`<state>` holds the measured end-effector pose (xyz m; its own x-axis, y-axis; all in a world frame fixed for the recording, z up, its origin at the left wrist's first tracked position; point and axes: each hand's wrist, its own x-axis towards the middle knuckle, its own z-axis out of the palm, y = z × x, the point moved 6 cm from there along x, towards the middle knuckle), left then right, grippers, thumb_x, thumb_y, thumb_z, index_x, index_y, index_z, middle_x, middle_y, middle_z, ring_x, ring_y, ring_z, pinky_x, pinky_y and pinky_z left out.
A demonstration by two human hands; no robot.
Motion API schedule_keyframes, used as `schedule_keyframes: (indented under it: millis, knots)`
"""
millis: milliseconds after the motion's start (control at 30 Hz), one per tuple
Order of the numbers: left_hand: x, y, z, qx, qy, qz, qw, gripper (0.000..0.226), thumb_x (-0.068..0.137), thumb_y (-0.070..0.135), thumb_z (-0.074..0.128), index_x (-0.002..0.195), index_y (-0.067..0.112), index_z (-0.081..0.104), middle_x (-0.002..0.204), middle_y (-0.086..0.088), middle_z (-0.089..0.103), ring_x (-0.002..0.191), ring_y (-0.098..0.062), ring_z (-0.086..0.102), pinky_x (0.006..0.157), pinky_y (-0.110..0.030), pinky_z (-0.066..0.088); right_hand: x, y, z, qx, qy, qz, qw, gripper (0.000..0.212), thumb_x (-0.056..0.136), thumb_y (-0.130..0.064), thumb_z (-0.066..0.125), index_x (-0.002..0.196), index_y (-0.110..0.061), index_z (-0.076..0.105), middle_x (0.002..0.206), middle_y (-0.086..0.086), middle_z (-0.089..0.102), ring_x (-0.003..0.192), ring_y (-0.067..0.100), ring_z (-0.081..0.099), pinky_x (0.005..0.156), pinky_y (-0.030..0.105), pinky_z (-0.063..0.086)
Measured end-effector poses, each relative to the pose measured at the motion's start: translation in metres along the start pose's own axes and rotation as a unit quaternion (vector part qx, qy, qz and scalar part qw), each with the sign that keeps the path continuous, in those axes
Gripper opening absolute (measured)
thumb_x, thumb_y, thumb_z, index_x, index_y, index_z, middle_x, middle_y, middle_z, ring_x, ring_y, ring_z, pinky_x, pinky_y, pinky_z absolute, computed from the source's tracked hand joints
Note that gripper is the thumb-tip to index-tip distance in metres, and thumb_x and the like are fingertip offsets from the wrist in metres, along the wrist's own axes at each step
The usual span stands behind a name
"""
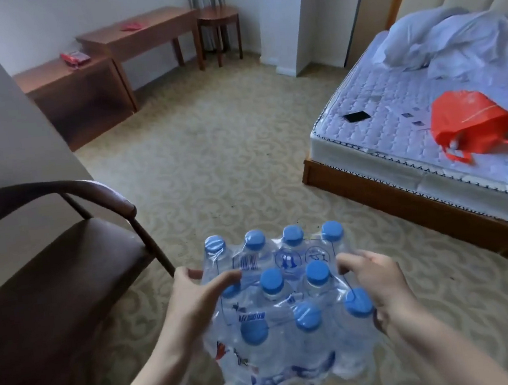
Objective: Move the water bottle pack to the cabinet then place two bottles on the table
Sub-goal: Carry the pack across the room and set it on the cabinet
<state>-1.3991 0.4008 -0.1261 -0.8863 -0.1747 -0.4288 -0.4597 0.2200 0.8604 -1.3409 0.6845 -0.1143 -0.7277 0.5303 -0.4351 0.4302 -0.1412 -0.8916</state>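
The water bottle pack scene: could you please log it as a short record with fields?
item: water bottle pack, shrink-wrapped, blue caps up
left hand: gripping the pack's left side
right hand: gripping the pack's right side
pack position: held above the carpet, in front of the person
left of pack: dark chair
far wall: low wooden cabinet and desk
right: bed with an orange bag

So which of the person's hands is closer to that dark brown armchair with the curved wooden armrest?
Left. The left hand grips the clear shrink-wrapped pack of blue-capped water bottles on the side facing the dark brown armchair; the right hand holds the pack's far side, toward the bed.
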Motion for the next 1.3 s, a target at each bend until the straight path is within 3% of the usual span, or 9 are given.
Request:
schedule_keyframes:
  millis: [233,400,567,700,833,900,1000,1133,1300]
  knots:
    - [0.117,0.062,0.026,-0.040,0.042,-0.017,0.998,0.063,0.050,0.035,0.093,0.090,0.010,0.051,0.076,-0.002,0.055,0.061,-0.013,0.051,0.051,-0.030,0.039,0.128,-0.071,0.070,-0.036,-0.036,0.006,0.999,0.016,0.056,-0.010,0.066,0.049,-0.015,0.053,0.065,0.005,0.049,0.060,0.019,0.040,0.054,0.028,0.029]
    - [0.219,0.108,0.040,-0.038,0.047,-0.028,0.998,0.067,0.038,0.044,0.082,0.090,0.017,0.048,0.090,-0.009,0.061,0.077,-0.021,0.059,0.062,-0.035,0.045,0.214,-0.111,0.132,-0.038,-0.051,0.019,0.998,0.017,0.051,-0.008,0.064,0.039,-0.015,0.054,0.044,-0.008,0.053,0.054,0.019,0.045,0.049,0.022,0.035]
    - [0.308,0.173,0.053,-0.043,0.054,-0.018,0.997,0.077,0.043,0.041,0.081,0.106,0.011,0.048,0.098,-0.013,0.063,0.090,-0.027,0.063,0.063,-0.035,0.045,0.295,-0.171,0.179,-0.023,-0.045,0.007,0.999,0.025,0.063,-0.001,0.064,0.048,-0.016,0.051,0.056,-0.003,0.056,0.056,0.015,0.048,0.051,0.024,0.035]
    - [0.377,0.221,0.069,-0.061,0.054,-0.021,0.996,0.070,0.042,0.042,0.081,0.097,0.013,0.049,0.091,-0.011,0.061,0.070,-0.019,0.052,0.052,-0.033,0.035,0.366,-0.214,0.218,-0.009,-0.079,0.019,0.997,0.029,0.065,0.002,0.061,0.048,-0.015,0.046,0.040,-0.008,0.046,0.032,0.006,0.043,0.035,0.013,0.035]
    - [0.449,0.251,0.088,-0.089,0.090,-0.038,0.991,0.059,0.058,0.033,0.090,0.092,0.015,0.046,0.086,-0.008,0.058,0.068,-0.017,0.053,0.051,-0.031,0.036,0.455,-0.256,0.270,-0.033,-0.119,0.027,0.992,0.018,0.062,-0.001,0.061,0.054,-0.012,0.051,0.059,0.007,0.046,0.056,0.020,0.045,0.055,0.034,0.039]
    - [0.477,0.261,0.095,-0.109,0.111,-0.052,0.986,0.054,0.068,0.022,0.087,0.101,0.010,0.046,0.086,-0.008,0.060,0.066,-0.016,0.056,0.049,-0.030,0.038,0.493,-0.278,0.298,-0.047,-0.150,0.015,0.987,0.021,0.063,0.001,0.060,0.050,-0.013,0.051,0.051,0.004,0.049,0.044,0.016,0.046,0.048,0.025,0.041]
    - [0.522,0.280,0.103,-0.151,0.131,-0.062,0.978,0.072,0.052,0.026,0.091,0.107,0.008,0.047,0.092,-0.015,0.065,0.072,-0.021,0.062,0.054,-0.032,0.043,0.548,-0.314,0.343,-0.070,-0.190,-0.018,0.979,0.029,0.065,0.002,0.061,0.045,-0.016,0.051,0.041,-0.005,0.048,0.030,0.009,0.041,0.033,0.012,0.032]
    - [0.583,0.302,0.091,-0.185,0.177,-0.082,0.963,0.077,0.042,0.038,0.083,0.105,0.010,0.048,0.096,-0.016,0.064,0.084,-0.028,0.064,0.066,-0.038,0.048,0.610,-0.352,0.417,-0.098,-0.249,-0.005,0.964,0.023,0.062,0.000,0.064,0.046,-0.014,0.056,0.044,-0.001,0.050,0.034,0.012,0.044,0.034,0.016,0.035]
    - [0.681,0.331,0.057,-0.199,0.210,-0.095,0.953,0.078,0.043,0.037,0.080,0.106,0.007,0.045,0.093,-0.009,0.058,0.077,-0.018,0.057,0.059,-0.033,0.044,0.672,-0.381,0.525,-0.133,-0.283,0.007,0.950,0.011,0.060,-0.003,0.066,0.059,-0.011,0.058,0.057,0.006,0.045,0.048,0.015,0.039,0.042,0.019,0.033]
